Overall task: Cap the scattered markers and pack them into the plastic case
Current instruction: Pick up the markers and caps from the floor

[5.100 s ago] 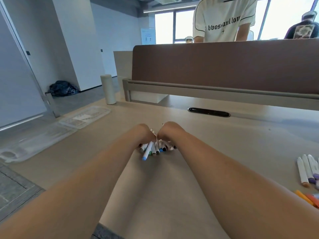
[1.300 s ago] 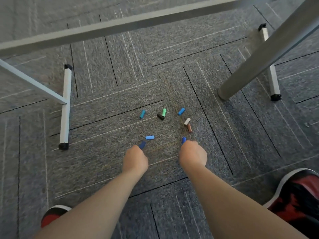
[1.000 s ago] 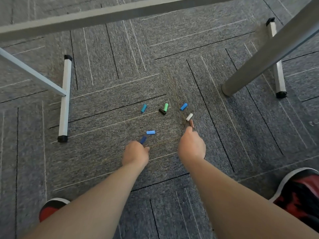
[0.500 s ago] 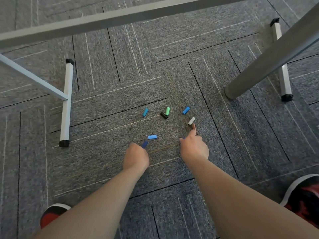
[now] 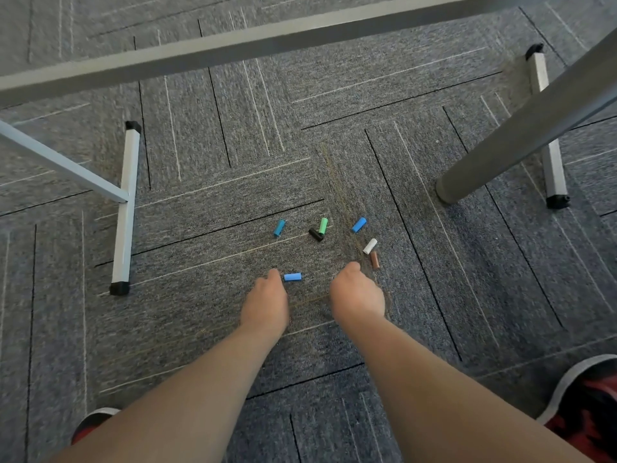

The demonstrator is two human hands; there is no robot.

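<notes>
Several loose marker caps lie on the grey carpet. They are a light blue cap, a teal cap, a black cap touching a green cap, a blue cap, a white cap and a brown cap. My left hand reaches down with curled fingers, its fingertips just left of the light blue cap and over the spot where a dark blue cap lay. My right hand is a curled fist just left of the brown cap. The inside of both fists is hidden. No markers or case are in view.
A thick grey table leg stands at the right, with a metal foot bar behind it. Another foot bar lies at the left. A table crossbar runs overhead. My red shoes flank my arms.
I went from the tabletop down to the floor. Two dark blue caps near my hands have gone from sight. My right hand drew back from the brown cap and my left moved forward.
</notes>
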